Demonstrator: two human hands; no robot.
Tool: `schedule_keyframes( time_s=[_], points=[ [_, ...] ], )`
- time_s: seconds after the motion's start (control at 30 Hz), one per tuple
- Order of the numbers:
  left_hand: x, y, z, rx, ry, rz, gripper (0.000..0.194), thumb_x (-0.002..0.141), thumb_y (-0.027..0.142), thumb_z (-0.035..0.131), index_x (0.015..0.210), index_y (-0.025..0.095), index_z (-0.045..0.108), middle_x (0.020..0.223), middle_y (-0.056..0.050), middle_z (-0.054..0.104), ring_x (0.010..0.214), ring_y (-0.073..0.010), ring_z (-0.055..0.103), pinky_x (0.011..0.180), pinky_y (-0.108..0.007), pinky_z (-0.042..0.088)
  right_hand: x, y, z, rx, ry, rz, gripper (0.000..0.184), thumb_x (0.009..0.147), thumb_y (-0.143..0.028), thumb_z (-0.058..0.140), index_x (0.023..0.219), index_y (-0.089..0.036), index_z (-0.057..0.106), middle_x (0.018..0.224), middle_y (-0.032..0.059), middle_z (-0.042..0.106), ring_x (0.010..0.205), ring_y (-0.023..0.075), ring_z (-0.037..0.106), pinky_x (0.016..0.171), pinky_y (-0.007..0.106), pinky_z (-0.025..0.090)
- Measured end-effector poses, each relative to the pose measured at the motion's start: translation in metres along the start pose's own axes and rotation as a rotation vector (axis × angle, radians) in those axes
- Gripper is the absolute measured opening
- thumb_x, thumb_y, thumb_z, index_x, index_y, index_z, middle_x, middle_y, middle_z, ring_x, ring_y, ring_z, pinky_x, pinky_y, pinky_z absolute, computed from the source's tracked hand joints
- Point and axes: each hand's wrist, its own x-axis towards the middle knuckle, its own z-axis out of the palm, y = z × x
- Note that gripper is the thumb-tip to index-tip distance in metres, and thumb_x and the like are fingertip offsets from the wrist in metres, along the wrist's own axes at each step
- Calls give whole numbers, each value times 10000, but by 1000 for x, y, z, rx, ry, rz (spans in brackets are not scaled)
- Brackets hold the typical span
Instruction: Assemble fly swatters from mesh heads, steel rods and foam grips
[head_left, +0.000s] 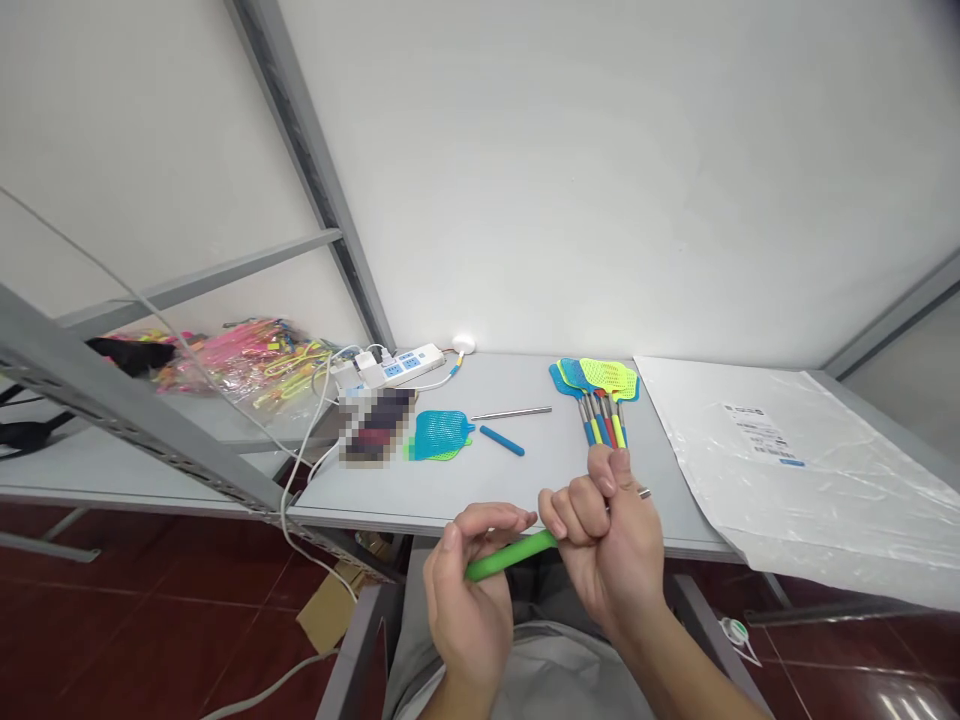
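A green tube-shaped grip runs slantwise between my two hands in front of the table edge. My left hand curls around its lower end, thumb raised and fingers bent. My right hand is closed in a fist at the other end, around a thin metal rod whose tip pokes out past the thumb. Where rod and grip meet is hidden by my fingers. On the table beyond lie a blue grip, a loose metal rod and a blue mesh fly swatter head over a green one.
Several fly swatters lie fanned in a pile behind my right hand. White plastic packaging covers the table's right side. A power strip with cables, a pixelated item and a bag of colourful pieces are leftward.
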Motion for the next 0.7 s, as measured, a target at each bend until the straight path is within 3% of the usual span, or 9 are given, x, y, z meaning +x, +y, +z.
schedule_keyframes(
  time_s=[0.2,0.33,0.43,0.57,0.63,0.7],
  points=[
    [-16,15,-5,-22,44,104,472,954,388,409,730,147,747,741,-81,706,756,-205,660,702,-290,551,-19,11,13,12,-65,30,394,995,-462,446,686,-218,422,444,-131,133,410,73,75,487,225,327],
    [-17,15,-7,12,-5,135,469,973,361,382,738,160,736,751,-70,692,762,-204,645,704,-293,530,-19,9,16,1,-70,52,405,987,-469,459,675,-217,410,452,-129,115,414,74,75,483,221,330],
    [-3,16,-13,271,-151,149,358,973,322,429,826,174,720,840,-62,688,817,-203,632,755,-295,498,-3,11,13,-61,-76,86,397,972,-485,485,687,-214,428,467,-129,124,422,71,87,502,219,352],
    [27,23,-35,855,-472,82,232,950,329,503,846,201,666,810,-37,646,773,-196,583,714,-279,423,30,32,2,-159,-170,151,337,957,-488,523,762,-217,481,513,-124,173,438,68,164,590,227,413],
    [40,24,-52,1028,-560,-22,222,954,347,489,845,220,635,797,-25,645,762,-203,575,689,-276,395,45,48,-4,-237,-279,214,312,923,-518,568,825,-229,506,567,-105,286,487,72,321,683,258,455],
    [52,22,-70,1083,-516,-108,231,971,376,450,888,233,611,820,-21,657,778,-212,585,692,-276,391,61,62,-10,-416,-415,274,344,881,-586,584,945,-252,534,731,-49,484,702,119,532,810,319,477]
  ],
)
